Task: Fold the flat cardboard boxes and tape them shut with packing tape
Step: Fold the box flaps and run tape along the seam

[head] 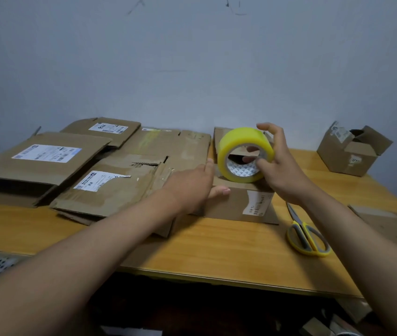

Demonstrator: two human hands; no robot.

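Note:
A small folded cardboard box with a white label stands at the table's middle. On its top rests a yellow roll of packing tape, standing on edge. My right hand grips the roll, thumb at the core and fingers over the outer rim. My left hand lies against the box's left top edge, fingers straight and the thumb on the front face. Several flat cardboard boxes with shipping labels lie overlapped to the left.
Yellow-handled scissors lie on the wooden table right of the box. An open folded box stands at the far right. A flat cardboard piece lies at the right edge. A wall is close behind.

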